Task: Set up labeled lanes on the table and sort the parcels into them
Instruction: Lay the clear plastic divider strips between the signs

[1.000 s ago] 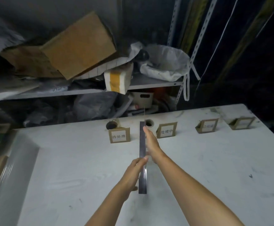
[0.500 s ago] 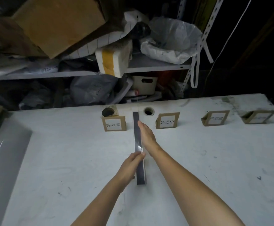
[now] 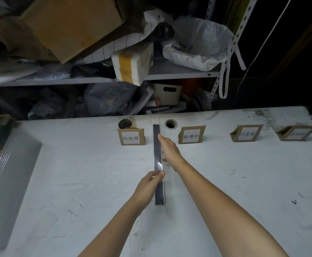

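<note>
Staying where it was half a second ago, the dark strip (image 3: 157,154) lies lengthwise on the white counter (image 3: 68,182), running away from the person between the first label card (image 3: 131,136) and the second label card (image 3: 191,134). Neither hand has shifted on it. The left hand (image 3: 147,186) pinches the strip about midway with curled fingers. The right hand (image 3: 170,151) lies flat, fingers straight, against the right side of the strip's far half.
</note>
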`<state>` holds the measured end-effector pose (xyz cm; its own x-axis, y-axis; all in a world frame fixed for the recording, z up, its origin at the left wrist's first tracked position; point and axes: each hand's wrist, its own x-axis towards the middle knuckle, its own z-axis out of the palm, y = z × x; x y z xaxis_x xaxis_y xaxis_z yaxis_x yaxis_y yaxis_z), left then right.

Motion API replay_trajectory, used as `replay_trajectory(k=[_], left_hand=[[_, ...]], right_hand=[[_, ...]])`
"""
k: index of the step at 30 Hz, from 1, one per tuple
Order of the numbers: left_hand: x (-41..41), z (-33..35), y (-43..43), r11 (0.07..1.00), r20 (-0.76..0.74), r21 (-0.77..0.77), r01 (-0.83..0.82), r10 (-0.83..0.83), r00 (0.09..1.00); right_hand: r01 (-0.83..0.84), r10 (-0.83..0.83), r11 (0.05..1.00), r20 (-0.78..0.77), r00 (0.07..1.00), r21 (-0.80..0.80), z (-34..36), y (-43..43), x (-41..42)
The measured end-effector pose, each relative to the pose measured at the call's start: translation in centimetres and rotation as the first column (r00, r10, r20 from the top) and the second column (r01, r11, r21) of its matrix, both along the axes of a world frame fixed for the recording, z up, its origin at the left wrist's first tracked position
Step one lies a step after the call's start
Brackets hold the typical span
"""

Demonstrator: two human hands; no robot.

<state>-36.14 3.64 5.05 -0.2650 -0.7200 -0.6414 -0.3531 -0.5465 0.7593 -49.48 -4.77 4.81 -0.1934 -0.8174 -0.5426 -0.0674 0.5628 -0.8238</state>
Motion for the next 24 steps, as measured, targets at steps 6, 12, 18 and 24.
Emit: replay_trajectory(k=[6, 12, 18, 24], left_hand=[[-0.6, 0.2, 0.8, 1.0, -0.019, 0.015, 0.004, -0.004, 1.0], [-0.1, -0.1, 1.2, 1.0, 0.003, 0.003, 0.005, -0.005, 1.0], [0.6, 0.0, 1.4, 0.999, 0.039, -0.019, 0.029, -0.028, 0.999], [2.5, 1.6, 1.0, 0.995, 0.108, -0.068, 0.072, -0.065, 0.992]], right_hand=[[-0.018, 0.018, 1.0, -0.002, 1.0, -0.001, 0.5, 0.7, 0.0], [-0.032, 0.033, 0.999, -0.022, 0.999, 0.008, 0.1, 1.2, 0.4], [-0.029, 0.03, 0.999, -0.037, 0.999, 0.038, 0.3, 1.6, 0.7], [-0.058, 0.056, 0.998, -0.179, 0.982, -0.011, 1.2, 1.4, 0.6]])
